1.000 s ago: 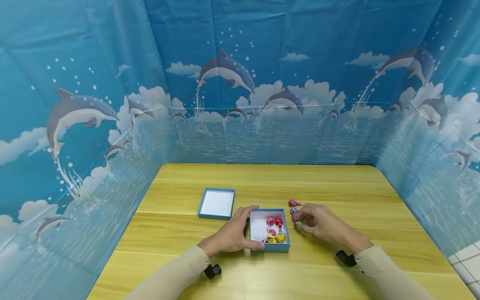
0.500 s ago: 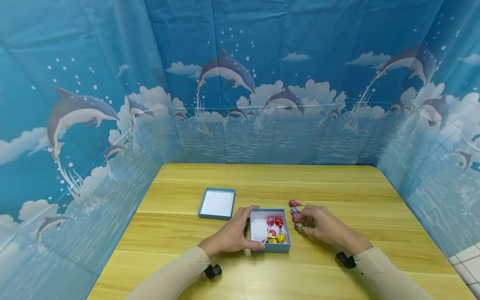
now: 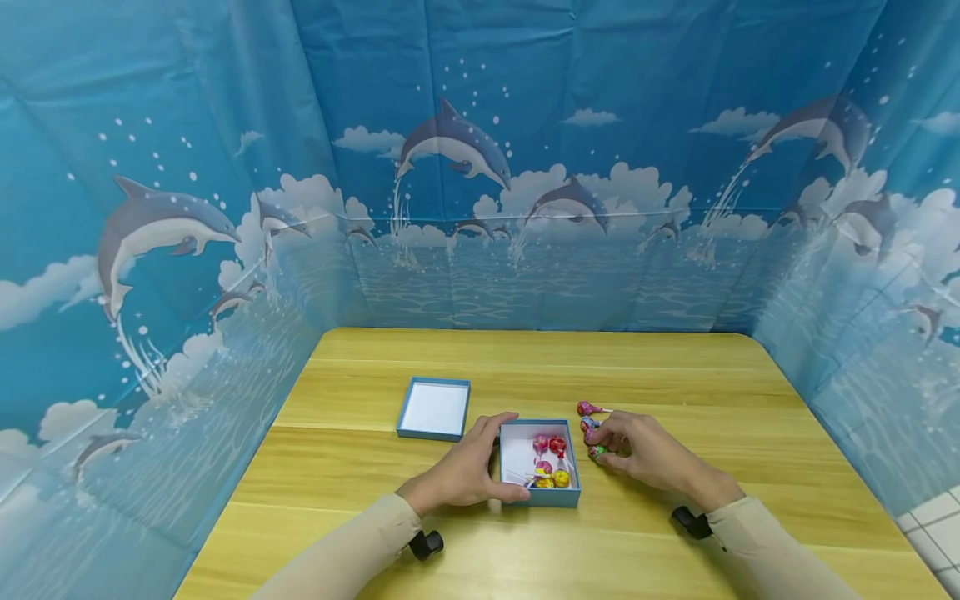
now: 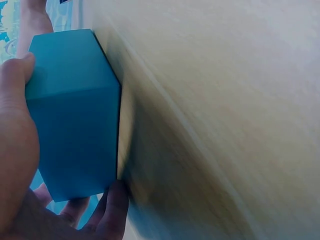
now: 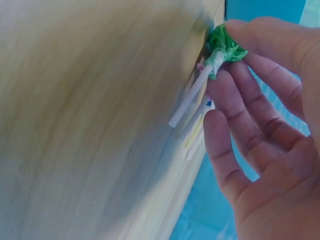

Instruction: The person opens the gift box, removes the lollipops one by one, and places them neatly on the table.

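Note:
My left hand [image 3: 468, 468] holds an open blue box [image 3: 553, 497], thumb on its near side and fingers at the far left corner. In the left wrist view the fingers [image 4: 117, 207] wrap the box's outer walls [image 4: 75, 135]. Several wrapped lollipops [image 3: 557, 444], red, pink and yellow, lie inside. To the right of the box my right hand [image 3: 645, 450] pinches a green-wrapped lollipop [image 5: 222, 45] between thumb and fingers, close to the table; its white stick points away from the box. Beyond it lie pink, blue and red lollipops [image 3: 588, 407], partly hidden by the fingers.
A blue lid [image 3: 433, 408] with a white inside lies upturned on the wooden table [image 3: 525, 358], behind and left of the box. Dolphin-printed blue curtains [image 3: 480, 275] stand around the table's back and sides. Both wrists wear black camera mounts [image 3: 427, 544].

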The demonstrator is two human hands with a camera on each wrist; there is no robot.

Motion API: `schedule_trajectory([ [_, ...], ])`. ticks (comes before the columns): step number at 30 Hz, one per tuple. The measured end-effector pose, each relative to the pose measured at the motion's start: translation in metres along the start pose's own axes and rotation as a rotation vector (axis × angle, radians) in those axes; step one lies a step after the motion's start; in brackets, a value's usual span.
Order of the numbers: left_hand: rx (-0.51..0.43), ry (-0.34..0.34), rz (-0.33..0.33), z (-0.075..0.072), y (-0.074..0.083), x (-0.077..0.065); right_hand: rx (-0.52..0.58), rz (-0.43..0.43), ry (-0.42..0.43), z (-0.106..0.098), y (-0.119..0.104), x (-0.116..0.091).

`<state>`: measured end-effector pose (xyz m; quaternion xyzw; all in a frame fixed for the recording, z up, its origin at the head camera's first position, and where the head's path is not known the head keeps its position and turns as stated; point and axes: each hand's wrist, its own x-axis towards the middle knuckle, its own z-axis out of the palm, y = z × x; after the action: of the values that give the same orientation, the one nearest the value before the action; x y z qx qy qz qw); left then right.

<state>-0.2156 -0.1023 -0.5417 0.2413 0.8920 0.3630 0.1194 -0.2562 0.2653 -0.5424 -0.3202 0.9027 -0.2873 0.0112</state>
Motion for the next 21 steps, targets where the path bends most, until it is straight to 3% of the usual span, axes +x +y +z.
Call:
schedule_trajectory([
  [21,0.096,-0.029,-0.04,-0.0041,0.0049,0.0037,0.002,0.008,-0.008,-0.0011,-0.0024,-0.001],
])
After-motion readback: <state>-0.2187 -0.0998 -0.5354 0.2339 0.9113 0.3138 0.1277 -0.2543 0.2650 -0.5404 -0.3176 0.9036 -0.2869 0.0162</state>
